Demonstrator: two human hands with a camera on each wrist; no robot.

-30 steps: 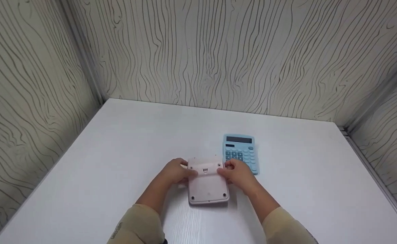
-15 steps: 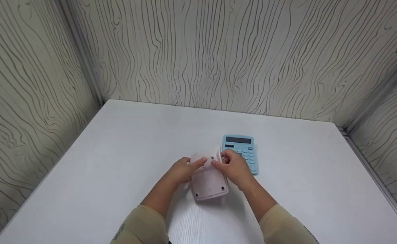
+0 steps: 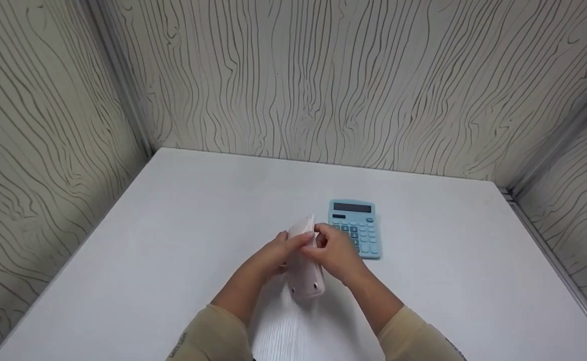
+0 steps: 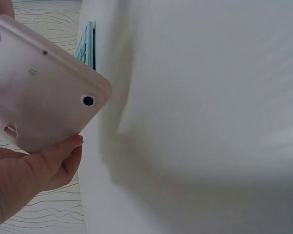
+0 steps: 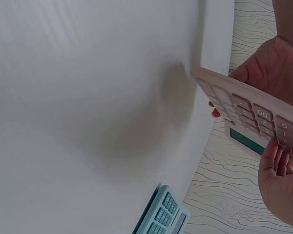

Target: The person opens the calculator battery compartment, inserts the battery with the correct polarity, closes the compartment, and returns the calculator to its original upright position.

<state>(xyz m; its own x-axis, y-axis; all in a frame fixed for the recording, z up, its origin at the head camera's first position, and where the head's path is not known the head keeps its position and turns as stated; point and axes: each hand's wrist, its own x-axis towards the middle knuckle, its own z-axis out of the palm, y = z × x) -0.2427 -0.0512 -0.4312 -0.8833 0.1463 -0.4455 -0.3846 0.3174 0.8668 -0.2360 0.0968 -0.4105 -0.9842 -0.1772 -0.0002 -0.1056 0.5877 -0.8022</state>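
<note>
Both hands hold a pale pink calculator (image 3: 305, 275) above the table, its back with dark round feet turned partly up and to the left. My left hand (image 3: 273, 254) grips its left side, thumb across the back. From the right side, my right hand (image 3: 337, 252) pinches it, fingertips over the keys in the right wrist view, where the pink calculator's keypad (image 5: 244, 109) and dark screen (image 5: 246, 140) show. A light blue calculator (image 3: 368, 233) lies face up just beyond the right hand, which covers part of its keys.
The white table (image 3: 213, 200) reaches back to a wood-grain-patterned wall (image 3: 293, 75). Patterned side panels with grey metal corner strips (image 3: 123, 85) stand left and right.
The pink calculator has turned from back-up to nearly edge-on, its right side swinging up and leftward. Both hands have moved closer together along it. The blue calculator stays put.
</note>
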